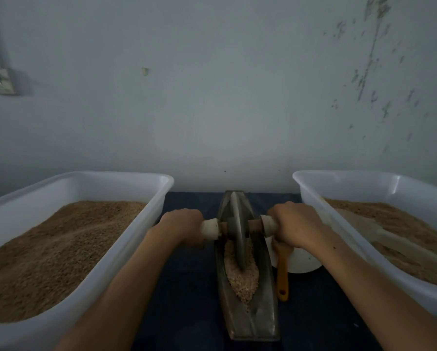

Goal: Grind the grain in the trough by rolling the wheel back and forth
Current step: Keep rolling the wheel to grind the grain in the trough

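Note:
A long, narrow metal trough (268,300) lies lengthwise in front of me on a dark cloth. Coarse tan grain (245,277) fills its near middle. A thin grey wheel (237,231) stands upright in the trough, at the far edge of the grain. A wooden axle runs through it, with white-wrapped handle ends on both sides. My left hand (182,229) is closed over the left handle (209,229). My right hand (296,226) is closed over the right handle (269,225). Both forearms reach in from below.
A white plastic tub (146,219) of brown grain stands at the left, a second tub (313,196) at the right. A white bowl (303,262) and an orange-handled brush (282,272) lie between the trough and the right tub. A pale wall rises just behind.

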